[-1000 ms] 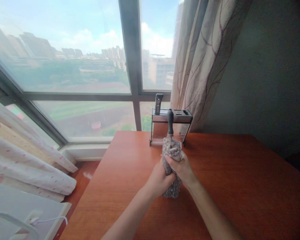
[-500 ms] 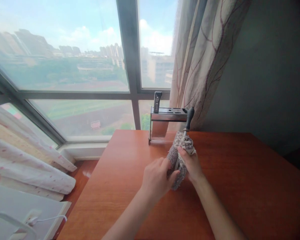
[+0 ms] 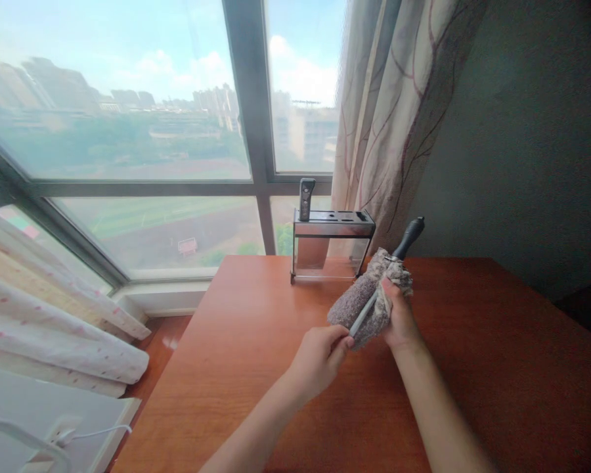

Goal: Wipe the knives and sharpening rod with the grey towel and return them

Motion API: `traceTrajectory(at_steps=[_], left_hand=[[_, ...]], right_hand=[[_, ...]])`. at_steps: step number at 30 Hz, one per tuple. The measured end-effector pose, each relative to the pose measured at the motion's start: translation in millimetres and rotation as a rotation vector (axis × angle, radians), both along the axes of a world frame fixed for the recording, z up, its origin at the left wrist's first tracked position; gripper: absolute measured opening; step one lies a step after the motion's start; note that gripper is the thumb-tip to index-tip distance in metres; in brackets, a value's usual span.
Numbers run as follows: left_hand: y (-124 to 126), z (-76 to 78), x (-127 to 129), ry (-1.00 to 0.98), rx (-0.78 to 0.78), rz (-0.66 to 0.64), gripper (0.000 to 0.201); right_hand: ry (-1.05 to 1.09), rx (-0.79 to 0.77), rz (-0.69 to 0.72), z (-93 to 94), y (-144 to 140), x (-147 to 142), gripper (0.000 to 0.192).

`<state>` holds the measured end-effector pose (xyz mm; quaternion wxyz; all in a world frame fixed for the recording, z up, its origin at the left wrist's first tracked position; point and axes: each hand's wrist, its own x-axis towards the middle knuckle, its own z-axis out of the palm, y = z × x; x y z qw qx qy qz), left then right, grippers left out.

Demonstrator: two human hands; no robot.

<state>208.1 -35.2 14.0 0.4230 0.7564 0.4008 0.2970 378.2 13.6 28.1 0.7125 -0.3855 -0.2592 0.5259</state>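
Note:
A honing steel [image 3: 363, 316] with a ribbed black handle slants over the table, handle end up and to the right. Grey fluffy cloth [image 3: 353, 300] wraps the rod below the handle and hangs along it. My right hand [image 3: 401, 315] is closed around the cloth and the rod inside it, thumb on top. Lower down, the fingers of my left hand [image 3: 320, 358] pinch the bare tip of the rod. Behind them stands a clear-sided knife block [image 3: 335, 228], holding a cleaver [image 3: 306, 199] by its broad blade, black handle up.
The reddish-brown wooden table [image 3: 236, 368] reaches back towards a large window [image 3: 152, 184]. A patterned curtain [image 3: 379, 118] hangs behind the knife block. On the left are another curtain [image 3: 54, 328] and a wall socket [image 3: 54, 437] with a white plug and cord.
The honing steel's handle has swung right and away from the knife block, tilting more. My right hand has moved right with the cloth; my left hand now pinches the rod's tip.

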Motion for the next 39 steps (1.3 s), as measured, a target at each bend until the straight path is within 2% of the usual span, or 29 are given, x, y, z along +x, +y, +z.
traceTrajectory(at_steps=[5, 7, 9, 13, 16, 19, 21, 25, 29, 31, 33, 35, 39], left_hand=[[0.1, -2.6, 4.8, -0.323, -0.377, -0.047, 0.039], [-0.2, -2.6, 7.4, -0.399, -0.46, -0.024, 0.04], [-0.7, -1.9, 9.6, -0.444, -0.471, 0.025, 0.04], [-1.4, -1.2, 10.9, -0.386, -0.326, 0.133, 0.038], [-1.6, -2.7, 8.8, -0.127, -0.049, 0.22, 0.038], [-3.0, -6.4, 7.3, 0.158, 0.259, 0.276, 0.029], [-5.1, -9.2, 7.8, 0.28, 0.366, 0.265, 0.024], [-9.4, -9.7, 9.9, 0.324, 0.418, 0.141, 0.018], [-8.8, -3.7, 7.3, 0.271, 0.428, -0.062, 0.022], [-6.0, -2.6, 4.2, 0.262, 0.448, -0.11, 0.025], [-2.6, -3.9, 0.9, 0.262, 0.49, -0.091, 0.022], [0.1, -6.3, -1.5, 0.265, 0.538, -0.02, 0.02], [1.3, -8.0, -3.1, 0.288, 0.604, 0.098, 0.03]], right_hand=[[0.011, -0.051, 0.113, -3.6, -4.4, -4.1, 0.04], [0.015, -0.055, 0.145, -5.9, -6.6, -7.8, 0.04], [-0.006, -0.055, 0.156, -9.0, -8.9, -12.3, 0.036], [-0.094, -0.056, 0.14, -13.6, -13.5, -24.4, 0.027], [-0.144, -0.043, 0.101, -10.5, -15.0, -30.7, 0.027], [-0.17, -0.032, 0.053, -3.2, -13.5, -28.1, 0.03], [-0.176, -0.019, -0.004, 1.3, -11.2, -21.8, 0.029], [-0.125, -0.008, -0.096, 5.0, -6.4, -5.8, 0.03], [-0.07, -0.006, -0.099, 4.1, -4.3, 5.8, 0.03], [-0.052, -0.009, -0.089, 3.4, -4.6, 8.3, 0.03], [-0.041, -0.012, -0.064, 2.9, -6.0, 8.2, 0.03], [-0.041, -0.014, -0.01, 2.7, -8.1, 6.0, 0.03], [-0.069, -0.011, 0.074, 3.0, -12.5, -0.6, 0.029]])
